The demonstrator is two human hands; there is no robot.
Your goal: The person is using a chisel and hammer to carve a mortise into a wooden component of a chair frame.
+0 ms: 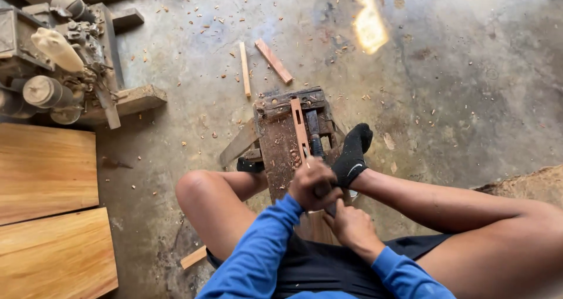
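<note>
1. Concrete floor (469, 70): littered with wood chips; two loose offcut strips (258, 61) lying just beyond bench.
2. Stacked timber boards (47, 211) at far left, well apart from work; old machine (58, 53) above them.
3. Low, worn wooden bench (275, 140) between bare legs; black-socked foot (352, 152) braced on its right edge, likely for steadying.
4. Narrow wood strip (299, 126) flat along bench top, lengthwise, beside a dark tool (314, 132).
5. Left hand (314, 184) clenched over near end of the tool, fully closed.
6. Right hand (352, 226) curled just below, touching left; contents hidden, grip cannot be told.
</note>
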